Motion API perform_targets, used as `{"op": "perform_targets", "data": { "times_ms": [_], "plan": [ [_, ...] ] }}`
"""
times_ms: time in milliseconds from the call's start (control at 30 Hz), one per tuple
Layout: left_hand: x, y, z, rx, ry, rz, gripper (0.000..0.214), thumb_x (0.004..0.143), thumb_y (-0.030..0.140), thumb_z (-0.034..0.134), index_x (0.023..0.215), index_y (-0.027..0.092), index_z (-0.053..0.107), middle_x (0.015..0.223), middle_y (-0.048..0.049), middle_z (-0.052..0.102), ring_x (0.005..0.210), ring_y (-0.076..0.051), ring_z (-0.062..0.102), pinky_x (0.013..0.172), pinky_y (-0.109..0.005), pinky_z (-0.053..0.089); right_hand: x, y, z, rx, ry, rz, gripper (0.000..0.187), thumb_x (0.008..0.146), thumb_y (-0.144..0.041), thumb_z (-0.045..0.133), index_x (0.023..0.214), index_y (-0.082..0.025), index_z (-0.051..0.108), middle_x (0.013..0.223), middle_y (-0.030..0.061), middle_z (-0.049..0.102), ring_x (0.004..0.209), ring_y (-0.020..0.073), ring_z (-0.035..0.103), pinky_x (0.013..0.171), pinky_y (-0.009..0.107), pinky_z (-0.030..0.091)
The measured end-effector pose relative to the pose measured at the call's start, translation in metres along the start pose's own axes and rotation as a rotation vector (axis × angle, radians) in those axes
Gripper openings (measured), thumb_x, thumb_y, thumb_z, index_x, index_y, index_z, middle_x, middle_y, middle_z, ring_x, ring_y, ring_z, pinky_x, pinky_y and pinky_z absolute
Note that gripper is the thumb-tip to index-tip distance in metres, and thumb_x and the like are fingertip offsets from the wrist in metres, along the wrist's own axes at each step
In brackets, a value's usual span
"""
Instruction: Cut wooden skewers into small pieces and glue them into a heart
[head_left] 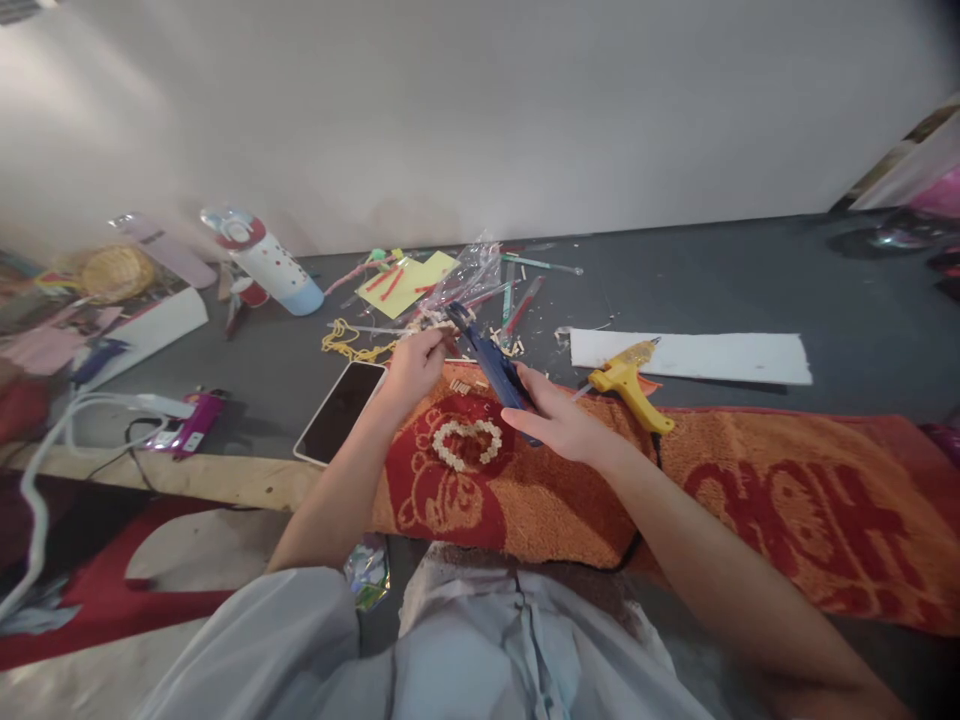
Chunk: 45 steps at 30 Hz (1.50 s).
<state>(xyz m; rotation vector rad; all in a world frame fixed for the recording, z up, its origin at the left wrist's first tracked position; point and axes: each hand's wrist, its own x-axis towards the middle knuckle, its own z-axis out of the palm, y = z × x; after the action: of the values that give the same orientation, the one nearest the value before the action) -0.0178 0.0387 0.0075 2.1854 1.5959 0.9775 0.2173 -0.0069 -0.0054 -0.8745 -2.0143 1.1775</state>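
My right hand (553, 415) is closed around a long dark blue tool (491, 362), which slants up and away to the left; I cannot make out its exact kind. Close to the tool's far end, my left hand (420, 362) has its fingers pinched together, and whatever is between them is too small to name. Below both hands a heart-shaped outline of small cream pieces (457, 463) lies on an orange and red towel (570, 515). Several tiny cream bits (459, 387) are scattered along the towel's upper edge.
A yellow glue gun (628, 380) rests against a white strip (720, 355) at right. Left of my hands lie a phone (341, 412) and yellow string (349, 342). Behind are yellow paper (405, 285), clear plastic (474, 275) and a spotted bottle (266, 265). A white cable (37, 490) hangs at far left.
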Motion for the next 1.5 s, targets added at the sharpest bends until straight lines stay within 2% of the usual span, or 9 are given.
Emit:
{"op": "perform_targets", "data": {
  "times_ms": [100, 200, 300, 400, 667, 1033, 1267, 1367, 1500],
  "plan": [
    [0.003, 0.001, -0.002, -0.255, -0.109, -0.097, 0.021, 0.083, 0.023, 0.047, 0.089, 0.014, 0.065, 0.076, -0.0055, 0.068, 0.062, -0.016, 0.063, 0.063, -0.03, 0.052, 0.0, 0.003, -0.005, -0.068, 0.017, -0.02, 0.052, 0.086, -0.045, 0.055, 0.128, -0.017, 0.046, 0.122, 0.015, 0.057, 0.112, 0.0321, 0.052, 0.098, 0.049, 0.04],
    [0.006, -0.002, -0.005, -0.535, -0.204, -0.101, 0.029, 0.081, 0.029, 0.057, 0.106, 0.015, 0.064, 0.095, -0.0077, 0.07, 0.076, -0.018, 0.068, 0.07, -0.033, 0.058, -0.001, 0.004, -0.01, -0.092, -0.004, -0.029, 0.055, 0.084, -0.048, 0.056, 0.128, -0.017, 0.047, 0.121, 0.0158, 0.057, 0.113, 0.0337, 0.053, 0.097, 0.05, 0.041],
    [0.006, -0.007, -0.009, -0.7, -0.227, -0.118, 0.044, 0.076, 0.035, 0.067, 0.116, 0.017, 0.061, 0.112, -0.0102, 0.068, 0.088, -0.021, 0.069, 0.075, -0.034, 0.059, -0.002, 0.004, -0.014, -0.069, -0.048, -0.038, 0.055, 0.085, -0.051, 0.054, 0.127, -0.017, 0.049, 0.118, 0.0148, 0.058, 0.113, 0.0335, 0.053, 0.099, 0.049, 0.041],
    [0.005, -0.012, -0.013, -0.756, -0.216, -0.149, 0.053, 0.073, 0.042, 0.072, 0.118, 0.017, 0.06, 0.114, -0.012, 0.068, 0.088, -0.022, 0.071, 0.068, -0.03, 0.059, -0.003, 0.005, -0.016, -0.02, -0.079, -0.037, 0.055, 0.085, -0.054, 0.054, 0.128, -0.02, 0.049, 0.115, 0.0117, 0.06, 0.116, 0.0325, 0.053, 0.1, 0.049, 0.042],
    [0.004, -0.017, -0.016, -0.785, -0.21, -0.124, 0.053, 0.07, 0.039, 0.075, 0.115, 0.016, 0.061, 0.091, -0.0097, 0.071, 0.068, -0.018, 0.069, 0.051, -0.026, 0.053, -0.006, 0.006, -0.018, 0.026, -0.116, -0.016, 0.06, 0.084, -0.053, 0.058, 0.134, -0.022, 0.047, 0.124, 0.0113, 0.059, 0.118, 0.0325, 0.053, 0.1, 0.05, 0.044],
    [0.003, -0.009, -0.02, -0.801, -0.214, -0.16, 0.058, 0.065, 0.044, 0.077, 0.113, 0.016, 0.06, 0.085, -0.0064, 0.069, 0.052, -0.01, 0.059, 0.041, -0.022, 0.043, -0.006, 0.003, -0.02, 0.006, -0.118, -0.061, 0.059, 0.083, -0.051, 0.059, 0.135, -0.024, 0.048, 0.121, 0.0108, 0.061, 0.12, 0.0334, 0.053, 0.101, 0.052, 0.043],
    [0.004, -0.011, -0.021, -0.836, -0.213, -0.167, 0.058, 0.064, 0.046, 0.079, 0.111, 0.016, 0.061, 0.082, -0.0047, 0.068, 0.046, -0.008, 0.055, 0.038, -0.021, 0.038, -0.005, 0.003, -0.018, 0.016, -0.105, -0.077, 0.062, 0.083, -0.051, 0.059, 0.136, -0.021, 0.047, 0.131, 0.0127, 0.057, 0.124, 0.0324, 0.051, 0.105, 0.049, 0.04],
    [0.004, -0.006, -0.014, -0.765, -0.133, -0.154, 0.046, 0.067, 0.043, 0.077, 0.102, 0.016, 0.064, 0.082, -0.0045, 0.068, 0.045, -0.008, 0.055, 0.04, -0.022, 0.041, -0.004, 0.002, -0.016, -0.048, -0.032, -0.06, 0.066, 0.081, -0.054, 0.06, 0.136, -0.019, 0.045, 0.133, 0.0156, 0.054, 0.125, 0.0351, 0.049, 0.105, 0.053, 0.037],
    [0.0, 0.001, -0.001, -0.436, 0.085, -0.105, 0.016, 0.077, 0.029, 0.064, 0.08, 0.014, 0.069, 0.063, -0.0018, 0.065, 0.05, -0.011, 0.058, 0.051, -0.025, 0.048, -0.002, 0.005, -0.014, -0.14, 0.039, -0.04, 0.064, 0.081, -0.05, 0.061, 0.133, -0.016, 0.046, 0.127, 0.018, 0.056, 0.118, 0.0351, 0.052, 0.101, 0.052, 0.04]
  ]
}}
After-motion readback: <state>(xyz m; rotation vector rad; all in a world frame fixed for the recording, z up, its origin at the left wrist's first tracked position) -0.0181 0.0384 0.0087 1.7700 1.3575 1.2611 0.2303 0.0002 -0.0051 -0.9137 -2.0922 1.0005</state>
